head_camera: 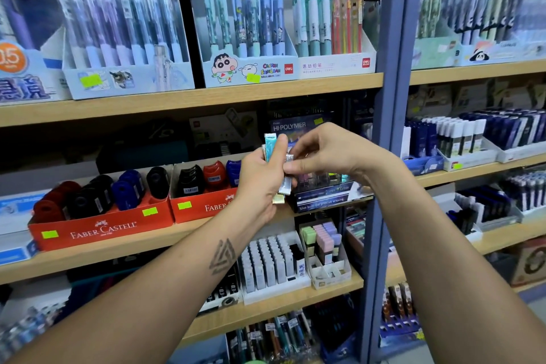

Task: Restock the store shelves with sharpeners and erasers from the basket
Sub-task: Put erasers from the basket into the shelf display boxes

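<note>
Just in front of the dark Hi-Polymer eraser display box (pixel 320 186), both hands meet at chest height before the middle shelf (pixel 118 248). Her or his left hand (pixel 260 183) is wrapped round a small bundle of slim wrapped erasers (pixel 273 156), fingers and thumb curled about their lower half. The bundle stands nearly upright, long axis running top to bottom, with a slight lean toward the display box at its lower end; a teal tip pokes out above the thumb and a pale end shows below the palm. The right hand (pixel 322 151) comes in from the display-box side, and its thumb and fingertips (pixel 291 168) pinch one silvery piece at the edge of the bundle nearest the box, as if peeling it off.

The box sits directly behind and a little below the right hand, so I judge the right hand is the nearer one to carry a single eraser across. Its slots are largely hidden by the hands, and I cannot tell which are free. An eraser would probably need to go in end-first, kept roughly as upright as it is now.

Beside the display box, on the left-hand side, red Faber-Castell trays (pixel 103 224) hold sharpeners (pixel 130 189) in black, blue and red. No basket shows.
</note>
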Demonstrator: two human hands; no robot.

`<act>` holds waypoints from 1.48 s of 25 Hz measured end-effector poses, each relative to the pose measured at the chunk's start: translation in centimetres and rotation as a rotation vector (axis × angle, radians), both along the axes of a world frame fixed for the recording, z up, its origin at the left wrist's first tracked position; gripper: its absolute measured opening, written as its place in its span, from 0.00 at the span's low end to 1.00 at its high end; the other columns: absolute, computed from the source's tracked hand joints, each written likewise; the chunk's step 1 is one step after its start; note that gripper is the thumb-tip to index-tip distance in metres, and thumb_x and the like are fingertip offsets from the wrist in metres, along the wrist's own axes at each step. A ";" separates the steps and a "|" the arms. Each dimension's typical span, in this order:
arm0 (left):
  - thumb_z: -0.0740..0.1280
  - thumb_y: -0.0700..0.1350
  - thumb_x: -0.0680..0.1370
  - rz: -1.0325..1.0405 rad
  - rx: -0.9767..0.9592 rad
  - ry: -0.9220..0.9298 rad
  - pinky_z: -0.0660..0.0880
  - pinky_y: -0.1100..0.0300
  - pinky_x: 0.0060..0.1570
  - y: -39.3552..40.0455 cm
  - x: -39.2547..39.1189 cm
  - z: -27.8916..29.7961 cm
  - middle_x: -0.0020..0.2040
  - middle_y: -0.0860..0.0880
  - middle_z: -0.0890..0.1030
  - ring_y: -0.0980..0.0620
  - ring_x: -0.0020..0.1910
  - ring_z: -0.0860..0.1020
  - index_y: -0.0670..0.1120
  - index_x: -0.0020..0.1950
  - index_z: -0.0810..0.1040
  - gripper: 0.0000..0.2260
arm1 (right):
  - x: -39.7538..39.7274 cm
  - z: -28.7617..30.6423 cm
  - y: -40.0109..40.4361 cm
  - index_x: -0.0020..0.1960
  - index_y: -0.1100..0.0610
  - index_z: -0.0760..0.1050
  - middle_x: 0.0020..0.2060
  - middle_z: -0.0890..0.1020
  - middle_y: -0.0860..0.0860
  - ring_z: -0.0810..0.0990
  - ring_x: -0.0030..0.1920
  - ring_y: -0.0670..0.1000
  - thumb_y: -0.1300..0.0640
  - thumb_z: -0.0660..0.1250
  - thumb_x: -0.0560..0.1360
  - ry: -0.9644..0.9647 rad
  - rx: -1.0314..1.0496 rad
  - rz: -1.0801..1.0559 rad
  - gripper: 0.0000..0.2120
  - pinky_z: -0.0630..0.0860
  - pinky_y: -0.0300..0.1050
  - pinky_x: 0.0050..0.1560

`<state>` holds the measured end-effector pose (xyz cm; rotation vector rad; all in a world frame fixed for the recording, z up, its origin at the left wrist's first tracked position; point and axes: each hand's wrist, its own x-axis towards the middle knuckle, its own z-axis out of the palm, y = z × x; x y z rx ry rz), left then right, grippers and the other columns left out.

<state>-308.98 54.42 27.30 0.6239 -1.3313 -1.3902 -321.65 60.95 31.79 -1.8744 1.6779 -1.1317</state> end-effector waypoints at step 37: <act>0.74 0.42 0.77 -0.173 -0.081 -0.250 0.62 0.65 0.20 -0.4 3.1 -0.5 0.33 0.47 0.77 0.54 0.23 0.68 0.41 0.49 0.77 0.08 | 0.9 0.4 -1.7 0.47 0.59 0.84 0.39 0.85 0.57 0.78 0.37 0.48 0.55 0.78 0.72 -0.007 -0.124 -0.030 0.09 0.73 0.43 0.38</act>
